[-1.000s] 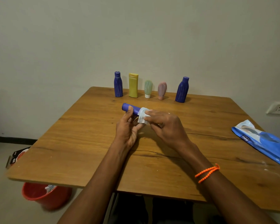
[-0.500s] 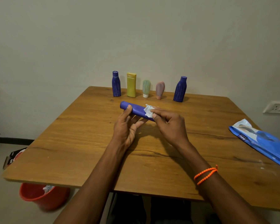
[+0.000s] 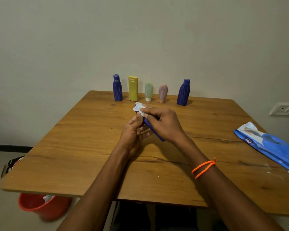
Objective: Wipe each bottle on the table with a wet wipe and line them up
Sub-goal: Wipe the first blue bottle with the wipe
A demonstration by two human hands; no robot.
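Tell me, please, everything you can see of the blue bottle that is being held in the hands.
The blue bottle is slim, dark blue and looks like plastic. It is held above the table, tilted, its far end up and left under a white wet wipe, its near end down and right. The left hand grips it from below; the right hand pinches the wipe round its far end. Its cap is hidden.

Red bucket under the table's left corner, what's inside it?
Inside the red bucket a bit of crumpled white material shows near the rim. The table edge covers the rest of the inside.
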